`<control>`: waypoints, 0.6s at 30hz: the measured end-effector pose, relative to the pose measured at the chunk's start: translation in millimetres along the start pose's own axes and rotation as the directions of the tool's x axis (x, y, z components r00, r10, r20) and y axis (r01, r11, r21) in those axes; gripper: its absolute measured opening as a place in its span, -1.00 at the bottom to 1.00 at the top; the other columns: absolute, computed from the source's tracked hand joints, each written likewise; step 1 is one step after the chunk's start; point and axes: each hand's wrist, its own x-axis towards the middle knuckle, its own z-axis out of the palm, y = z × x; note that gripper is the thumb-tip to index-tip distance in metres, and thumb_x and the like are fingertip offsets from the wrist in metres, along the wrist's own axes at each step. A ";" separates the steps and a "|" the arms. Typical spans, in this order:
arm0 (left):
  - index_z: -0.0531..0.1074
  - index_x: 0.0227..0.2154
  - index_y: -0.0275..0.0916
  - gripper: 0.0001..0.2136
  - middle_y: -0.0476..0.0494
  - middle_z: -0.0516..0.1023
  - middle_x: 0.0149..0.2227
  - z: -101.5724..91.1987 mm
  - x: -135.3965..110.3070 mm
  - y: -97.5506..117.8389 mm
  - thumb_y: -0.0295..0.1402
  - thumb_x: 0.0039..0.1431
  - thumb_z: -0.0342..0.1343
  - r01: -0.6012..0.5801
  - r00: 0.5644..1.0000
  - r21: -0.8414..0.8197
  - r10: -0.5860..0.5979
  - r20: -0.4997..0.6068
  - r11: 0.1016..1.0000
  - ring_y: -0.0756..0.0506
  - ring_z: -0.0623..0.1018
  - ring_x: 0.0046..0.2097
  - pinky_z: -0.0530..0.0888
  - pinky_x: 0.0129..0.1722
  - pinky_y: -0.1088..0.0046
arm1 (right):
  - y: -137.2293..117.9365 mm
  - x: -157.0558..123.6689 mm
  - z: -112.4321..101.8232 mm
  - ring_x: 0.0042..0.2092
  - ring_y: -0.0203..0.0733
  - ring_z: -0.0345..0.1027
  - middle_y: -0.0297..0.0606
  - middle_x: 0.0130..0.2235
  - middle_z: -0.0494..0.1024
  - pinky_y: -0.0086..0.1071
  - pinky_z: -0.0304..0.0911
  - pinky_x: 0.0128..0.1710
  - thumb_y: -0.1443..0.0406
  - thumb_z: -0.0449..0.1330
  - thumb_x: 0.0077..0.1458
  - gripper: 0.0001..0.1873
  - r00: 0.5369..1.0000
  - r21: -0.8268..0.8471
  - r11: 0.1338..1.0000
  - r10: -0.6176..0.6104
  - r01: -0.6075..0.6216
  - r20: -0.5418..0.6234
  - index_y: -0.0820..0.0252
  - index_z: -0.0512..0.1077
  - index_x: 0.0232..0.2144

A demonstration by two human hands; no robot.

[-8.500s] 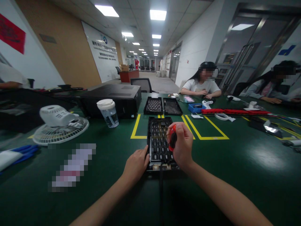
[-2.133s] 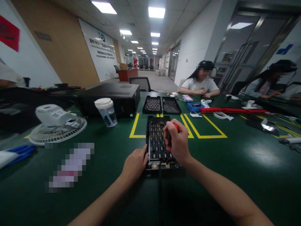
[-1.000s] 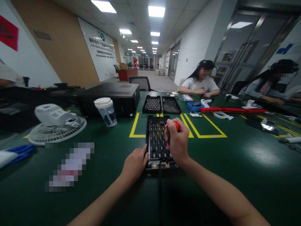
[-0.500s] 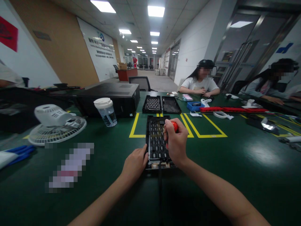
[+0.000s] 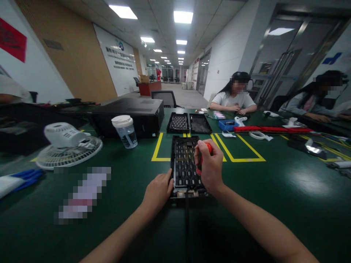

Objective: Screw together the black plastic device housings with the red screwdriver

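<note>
A black case with rows of dark cells (image 5: 185, 166) lies on the green table in front of me, a circuit strip (image 5: 188, 194) along its near end. My left hand (image 5: 159, 188) grips its left edge near the front corner, fingers against the side. My right hand (image 5: 211, 166) is closed round a red-handled screwdriver (image 5: 208, 147) above the right side of the case. Fingers hide most of this tool, and its tip cannot be seen. A black cable (image 5: 187, 223) runs from the near end of the case toward me.
Beyond the case lies an opened black case (image 5: 201, 123). To the left are a cup (image 5: 125, 133), a white fan (image 5: 68, 146), blue-and-white gloves (image 5: 24, 179) and a large black box (image 5: 128, 113). A blue tray (image 5: 228, 124) and red strip (image 5: 271, 129) lie right. Other people sit across the table.
My right hand has shifted slightly to the right with the screwdriver, baring more of the cells. My left hand stays on the case edge. The whole view has moved a little.
</note>
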 end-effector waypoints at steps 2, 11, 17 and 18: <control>0.17 0.09 -0.23 -0.61 -0.20 0.46 -0.11 0.1 -0.1 -0.7 -0.28 0.23 -0.21 -0.008 1.000 0.002 0.008 -0.004 1.000 -0.09 0.44 -0.11 0.37 -0.16 0.42 | -1.0 -2.0 -3.3 -0.67 -0.46 0.03 -0.46 -0.61 0.21 -0.59 -0.09 -0.78 0.14 0.08 0.03 -0.75 0.999 0.029 0.999 0.031 -0.032 0.033 0.20 0.24 -0.52; 0.18 0.09 -0.26 -0.61 -0.20 0.46 -0.12 1.0 -1.1 -2.1 -0.28 0.24 -0.22 -0.031 0.999 0.011 0.031 -0.032 0.999 -0.08 0.45 -0.11 0.36 -0.14 0.42 | -6.0 8.8 -24.7 -0.64 -0.36 0.20 -0.36 -0.59 0.33 -0.50 0.11 -0.68 0.20 -0.10 0.06 -0.72 0.914 0.209 0.964 0.072 -0.167 0.399 0.24 0.32 -0.49; 0.18 0.09 -0.25 -0.62 -0.21 0.45 -0.09 0.1 -0.9 -1.6 -0.29 0.24 -0.22 -0.022 0.999 0.002 0.022 -0.026 1.000 -0.09 0.44 -0.10 0.37 -0.15 0.41 | -7.1 33.0 -42.3 -0.60 -0.25 0.32 -0.28 -0.55 0.42 -0.39 0.22 -0.60 0.23 -0.03 -0.02 -0.74 0.710 0.198 0.929 0.090 -0.313 0.698 0.28 0.37 -0.48; 0.18 0.09 -0.24 -0.62 -0.21 0.45 -0.09 0.2 -0.7 -1.5 -0.29 0.24 -0.22 -0.018 1.000 0.002 0.018 -0.023 1.000 -0.08 0.44 -0.10 0.37 -0.16 0.42 | -5.9 36.4 -44.4 -0.59 -0.24 0.33 -0.27 -0.54 0.43 -0.37 0.24 -0.59 0.23 -0.01 -0.03 -0.75 0.677 0.206 0.920 0.081 -0.333 0.732 0.29 0.38 -0.48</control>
